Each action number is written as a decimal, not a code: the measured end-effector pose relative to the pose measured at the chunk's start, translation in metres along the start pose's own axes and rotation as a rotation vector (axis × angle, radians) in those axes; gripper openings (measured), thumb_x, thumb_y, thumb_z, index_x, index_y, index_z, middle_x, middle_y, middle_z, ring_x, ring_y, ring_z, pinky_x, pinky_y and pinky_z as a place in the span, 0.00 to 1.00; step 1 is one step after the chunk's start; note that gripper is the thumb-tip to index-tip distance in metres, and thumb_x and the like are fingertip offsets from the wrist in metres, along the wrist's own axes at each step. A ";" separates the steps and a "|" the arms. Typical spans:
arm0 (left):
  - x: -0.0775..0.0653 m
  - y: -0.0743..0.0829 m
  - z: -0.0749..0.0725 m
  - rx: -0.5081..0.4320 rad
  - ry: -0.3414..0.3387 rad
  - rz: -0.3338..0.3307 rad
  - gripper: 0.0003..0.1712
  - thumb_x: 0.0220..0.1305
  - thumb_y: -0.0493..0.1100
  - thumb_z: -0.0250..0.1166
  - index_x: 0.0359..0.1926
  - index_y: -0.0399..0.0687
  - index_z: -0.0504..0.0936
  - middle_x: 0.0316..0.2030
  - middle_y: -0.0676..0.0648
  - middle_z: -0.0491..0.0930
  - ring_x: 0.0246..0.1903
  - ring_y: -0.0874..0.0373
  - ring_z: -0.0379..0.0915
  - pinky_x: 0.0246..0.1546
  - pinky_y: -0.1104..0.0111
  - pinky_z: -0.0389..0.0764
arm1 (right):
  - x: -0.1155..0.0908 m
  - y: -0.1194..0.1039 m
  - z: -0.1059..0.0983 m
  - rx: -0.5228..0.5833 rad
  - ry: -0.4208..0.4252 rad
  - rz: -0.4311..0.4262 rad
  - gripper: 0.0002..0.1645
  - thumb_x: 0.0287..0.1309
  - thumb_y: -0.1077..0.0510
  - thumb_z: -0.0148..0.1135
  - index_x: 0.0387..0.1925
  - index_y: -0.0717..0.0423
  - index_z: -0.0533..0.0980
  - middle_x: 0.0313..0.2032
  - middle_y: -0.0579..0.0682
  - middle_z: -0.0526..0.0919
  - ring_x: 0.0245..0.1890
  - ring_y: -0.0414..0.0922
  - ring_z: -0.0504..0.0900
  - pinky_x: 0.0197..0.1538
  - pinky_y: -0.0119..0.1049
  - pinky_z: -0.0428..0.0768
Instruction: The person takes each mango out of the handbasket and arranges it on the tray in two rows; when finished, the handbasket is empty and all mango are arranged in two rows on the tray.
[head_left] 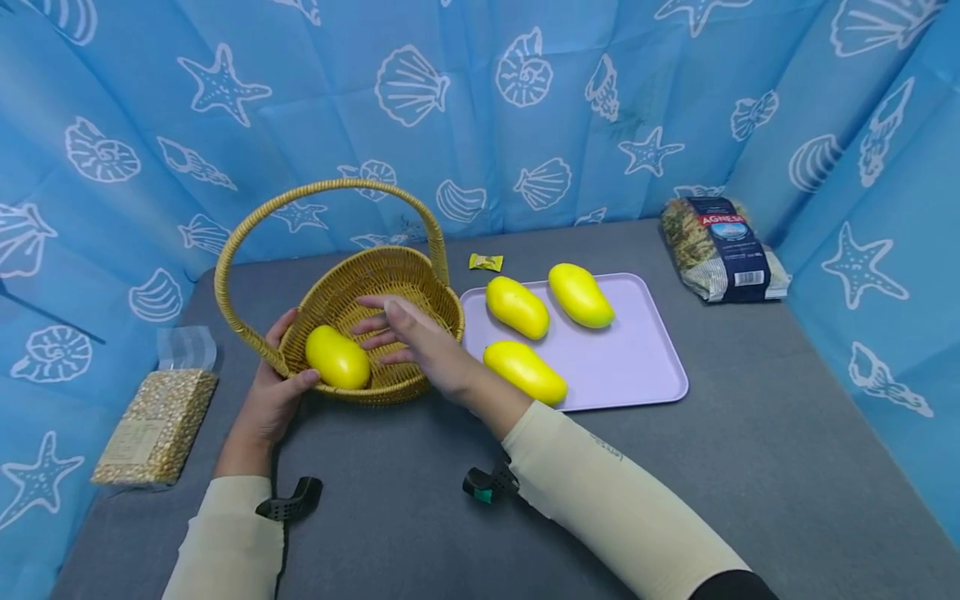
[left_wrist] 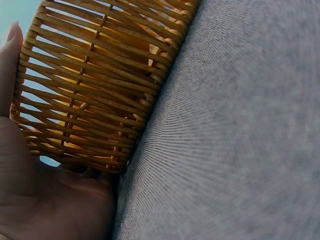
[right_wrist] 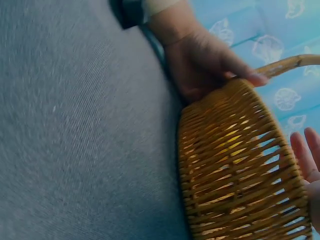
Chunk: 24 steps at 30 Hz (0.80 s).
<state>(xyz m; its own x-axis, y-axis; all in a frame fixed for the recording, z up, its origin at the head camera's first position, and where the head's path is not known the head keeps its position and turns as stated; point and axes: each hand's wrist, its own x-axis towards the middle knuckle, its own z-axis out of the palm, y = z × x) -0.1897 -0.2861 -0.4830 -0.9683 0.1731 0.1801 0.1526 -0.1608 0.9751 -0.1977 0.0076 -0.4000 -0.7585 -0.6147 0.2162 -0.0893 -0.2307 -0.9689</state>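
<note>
A wicker basket (head_left: 375,275) with a tall hoop handle stands left of the middle, one yellow mango (head_left: 337,358) inside it. My left hand (head_left: 273,392) grips the basket's left side by the handle's foot, thumb over the rim; the left wrist view shows the woven wall (left_wrist: 100,85) against that hand. Over the basket's right part hovers my right hand (head_left: 420,337), fingers extended, holding nothing. On a lilac tray (head_left: 637,358) to the right lie three more mangoes, a front mango (head_left: 525,372), a back left mango (head_left: 517,307) and a back right mango (head_left: 581,295).
A small yellow-green wrapped candy (head_left: 486,262) lies behind the tray. At the back right is a pasta bag (head_left: 723,250); at the left, a clear pack of kernels (head_left: 157,425). A blue shell-patterned curtain (head_left: 480,108) borders the grey table (head_left: 390,508).
</note>
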 end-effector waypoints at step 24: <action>0.001 -0.001 -0.001 -0.002 -0.010 -0.004 0.50 0.76 0.27 0.64 0.88 0.58 0.52 0.83 0.34 0.52 0.73 0.50 0.62 0.66 0.68 0.72 | 0.054 0.021 0.002 -0.206 -0.189 0.403 0.43 0.83 0.31 0.47 0.85 0.50 0.61 0.68 0.48 0.72 0.60 0.50 0.77 0.61 0.58 0.80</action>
<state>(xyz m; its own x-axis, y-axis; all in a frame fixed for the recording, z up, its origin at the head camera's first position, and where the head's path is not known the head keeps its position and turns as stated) -0.1914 -0.2868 -0.4834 -0.9668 0.1836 0.1777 0.1486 -0.1619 0.9756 -0.2391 -0.0313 -0.4084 -0.6304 -0.7549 -0.1809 0.0466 0.1958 -0.9795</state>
